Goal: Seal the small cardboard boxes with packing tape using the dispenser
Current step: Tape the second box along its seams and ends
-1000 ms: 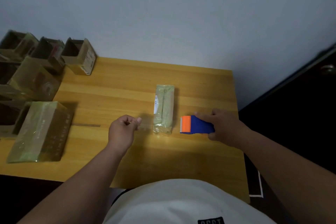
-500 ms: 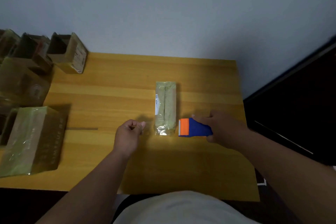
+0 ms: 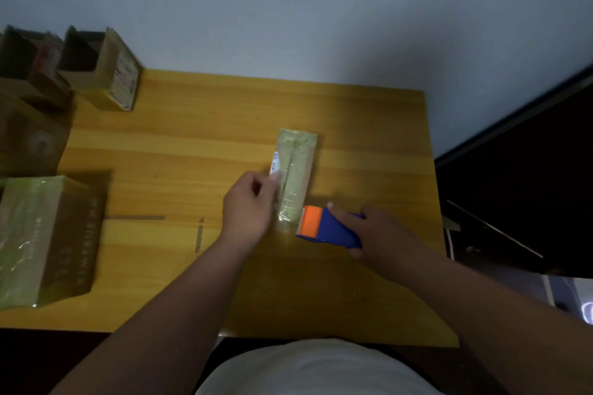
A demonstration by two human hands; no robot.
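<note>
Mid-table — narrow box, glossy taped top | left hand pinches its edge | right hand grips blue-orange dispenser

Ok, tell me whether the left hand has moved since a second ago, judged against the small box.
Yes. The left hand has moved right, closing the earlier gap, and now touches the small box on its left side.

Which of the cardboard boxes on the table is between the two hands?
The narrow taped box at the table's middle; the other boxes sit far left.
</note>
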